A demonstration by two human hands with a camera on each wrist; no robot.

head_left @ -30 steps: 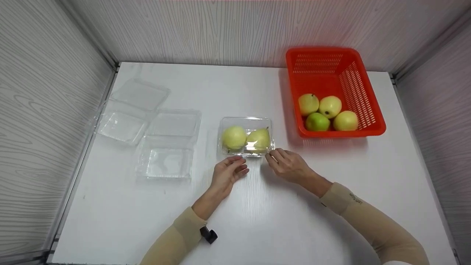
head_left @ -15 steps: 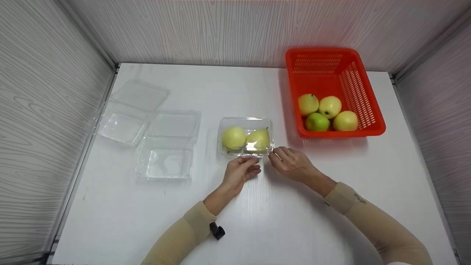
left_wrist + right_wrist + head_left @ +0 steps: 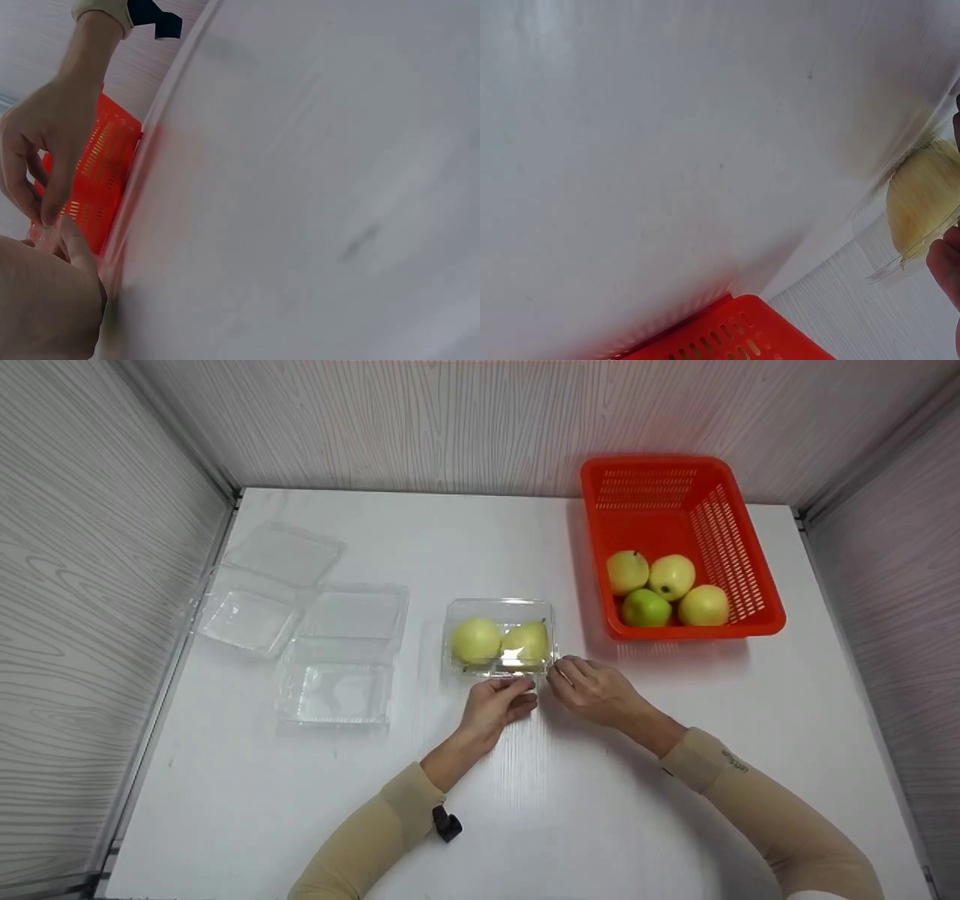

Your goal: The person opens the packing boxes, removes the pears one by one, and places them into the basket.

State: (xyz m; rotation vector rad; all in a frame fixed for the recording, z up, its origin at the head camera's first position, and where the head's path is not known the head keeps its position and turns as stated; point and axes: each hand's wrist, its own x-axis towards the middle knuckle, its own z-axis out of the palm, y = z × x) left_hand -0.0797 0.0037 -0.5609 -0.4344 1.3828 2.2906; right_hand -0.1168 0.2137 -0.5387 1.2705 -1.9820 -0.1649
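Note:
A clear plastic clamshell container (image 3: 501, 607) stands mid-table with its lid down over two yellow-green fruits, a round one (image 3: 475, 641) on the left and a pear (image 3: 526, 645) on the right. At its front edge, my left hand (image 3: 495, 709) pinches the rim between thumb and fingers. My right hand (image 3: 592, 692) pinches the front right corner with curled fingers; the left wrist view shows this right hand (image 3: 45, 150) close by the left. In the right wrist view, a yellow fruit (image 3: 922, 199) shows behind the clear plastic, beside my fingertips (image 3: 946, 262).
A red plastic basket (image 3: 759, 577) at the back right holds several yellow-green fruits and a greener one (image 3: 647, 608). On the left lie two opened clear clamshells, one in front (image 3: 341, 690) and one farther back (image 3: 251, 619). Pale wood-grain panels (image 3: 420, 427) enclose the table.
My left hand has slid right along the container's front edge, closer to my right hand. The right hand has shifted slightly at the corner. Container and fruits stay in place.

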